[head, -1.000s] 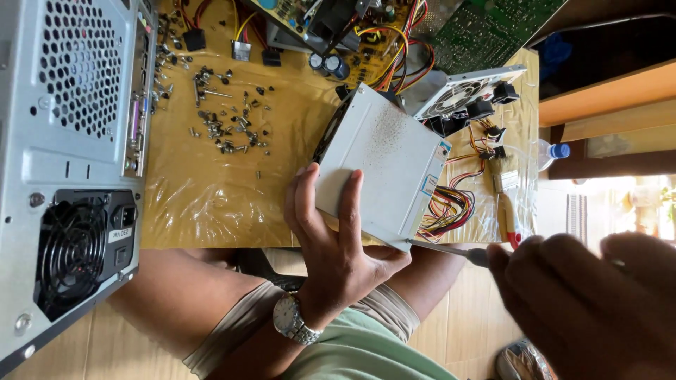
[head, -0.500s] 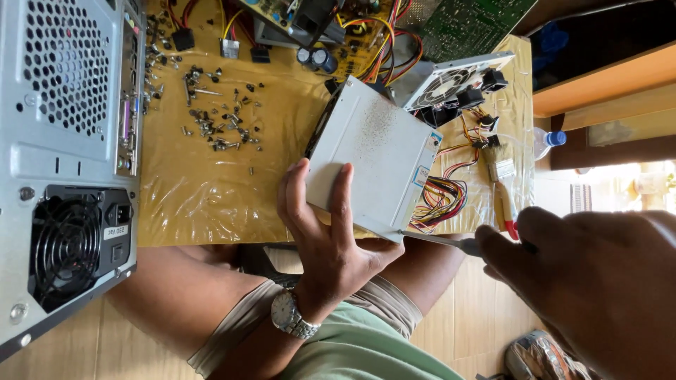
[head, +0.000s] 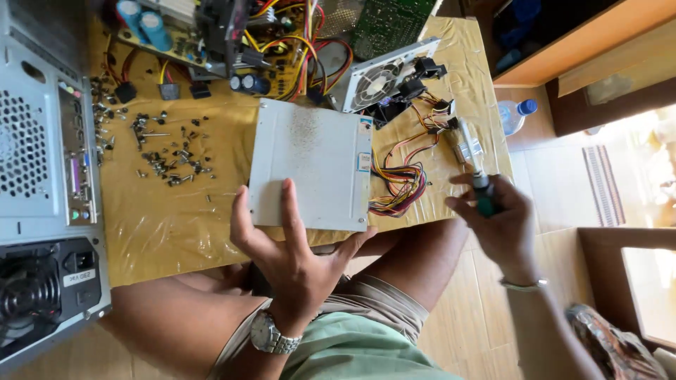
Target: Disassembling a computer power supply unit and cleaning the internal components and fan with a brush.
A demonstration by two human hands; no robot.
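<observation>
Your left hand (head: 292,246) is spread wide against the near edge of a grey metal box (head: 310,169) — a power-supply case by its look — with the fingers laid flat up its dusty top face and the thumb hooked around the corner nearest your lap, so the case is steadied rather than gripped in a fist. The box sits on the low table (head: 176,225), which is covered in crinkled yellow plastic sheeting, close to the table's near edge and roughly in the middle of it. Your right hand (head: 496,218) is off to the right of the box, past the edge of the table and apart from the case, closed around the dark handle of a screwdriver (head: 473,163) whose pale shaft points away from you over the table corner. Between the box and that hand a bundle of coloured wires (head: 401,179) trails out from the case's right side. To the left of the box lies a scatter of small screws (head: 165,158), and further left an open computer tower case (head: 46,204) stands at the table's edge. Beyond the box are a bare circuit board with capacitors (head: 211,42) and a second metal cover with a fan grille (head: 384,77) — both just behind it. A plastic bottle with a blue cap (head: 514,116) lies on the floor to the right.
</observation>
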